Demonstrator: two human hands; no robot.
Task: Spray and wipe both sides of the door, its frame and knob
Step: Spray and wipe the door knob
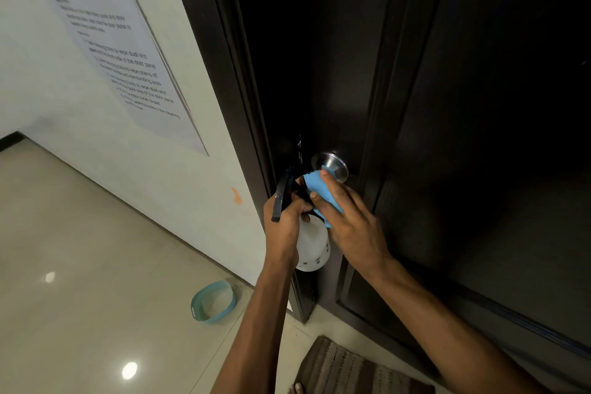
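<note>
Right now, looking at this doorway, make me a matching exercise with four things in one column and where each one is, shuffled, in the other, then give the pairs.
Things:
1. blue cloth
2. spray bottle
3. teal basin
4. printed sheet

Places:
A. on the floor by the wall
B. gripped in the left hand
C. on the white wall beside the door frame
D. under the right hand, at the door knob

Pairs: 1-D, 2-B, 3-A, 4-C
</note>
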